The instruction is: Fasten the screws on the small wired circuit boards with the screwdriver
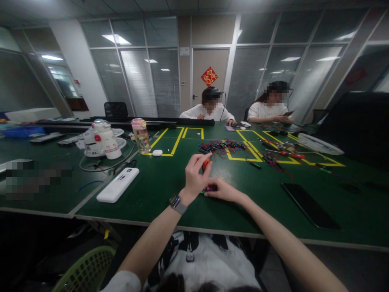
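Note:
My left hand (196, 175), with a watch (176, 202) on its wrist, is closed around a small orange-and-dark object (206, 164); most of it is hidden by the fingers. Just below and to the right, my right hand (221, 190) rests low at the table, its fingers bent around a small green piece (204, 191) with coloured wires, perhaps a circuit board, largely covered. Both hands almost touch. Beyond them lies a heap of small boards with red and blue wires (220, 147), and a smaller wired bunch (272, 160) is to the right.
On the green table (164, 190) are a white power bank (118, 185), a white earbud case (157, 153), a clear bottle (141, 138), a white jug (107, 140) and a black phone (310, 205). A red-handled tool (293, 155) lies right. Two people sit opposite.

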The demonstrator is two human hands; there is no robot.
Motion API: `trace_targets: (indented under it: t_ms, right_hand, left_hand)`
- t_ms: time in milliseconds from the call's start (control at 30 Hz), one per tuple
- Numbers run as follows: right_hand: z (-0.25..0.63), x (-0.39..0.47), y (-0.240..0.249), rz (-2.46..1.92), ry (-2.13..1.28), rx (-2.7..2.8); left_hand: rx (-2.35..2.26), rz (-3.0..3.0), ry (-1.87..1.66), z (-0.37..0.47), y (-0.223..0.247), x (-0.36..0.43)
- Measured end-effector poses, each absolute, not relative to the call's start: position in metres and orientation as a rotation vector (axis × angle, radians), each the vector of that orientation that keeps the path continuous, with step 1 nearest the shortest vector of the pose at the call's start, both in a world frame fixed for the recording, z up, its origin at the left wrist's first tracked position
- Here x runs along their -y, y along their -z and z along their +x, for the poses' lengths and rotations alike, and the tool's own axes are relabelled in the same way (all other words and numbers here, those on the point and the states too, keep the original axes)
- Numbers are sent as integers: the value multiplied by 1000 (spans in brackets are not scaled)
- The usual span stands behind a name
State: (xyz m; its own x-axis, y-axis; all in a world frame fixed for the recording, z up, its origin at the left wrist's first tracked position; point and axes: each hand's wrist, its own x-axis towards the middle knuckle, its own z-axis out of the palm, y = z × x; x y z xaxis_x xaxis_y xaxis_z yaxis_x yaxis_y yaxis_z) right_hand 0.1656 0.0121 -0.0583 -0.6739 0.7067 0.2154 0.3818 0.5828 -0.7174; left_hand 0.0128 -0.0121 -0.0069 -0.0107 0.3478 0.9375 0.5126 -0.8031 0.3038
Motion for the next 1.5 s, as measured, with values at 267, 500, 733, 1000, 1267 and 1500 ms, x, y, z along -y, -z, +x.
trace_targets:
  t_ms: [267, 500, 733, 1000, 1267, 1500]
  right_hand:
    - [166, -13, 58, -859, -880, 2341]
    - [166, -13, 58, -855, -897, 2332]
    - [166, -12, 58, -869, -901, 2328]
    - [165, -12, 58, -860, -898, 2330]
    - [166, -14, 61, -843, -912, 2326]
    - [166, -14, 60, -839, -896, 2337]
  left_hand:
    - [965, -2238, 1880, 12, 7, 14]
    - [925, -2251, 1965, 12, 5, 11]
    - [954, -2123, 1944, 13, 7, 12]
    - [934, -2096, 1902, 12, 7, 13]
    - [960, -2065, 1916, 13, 7, 13]
    - [964, -2135, 1932, 12, 6, 15]
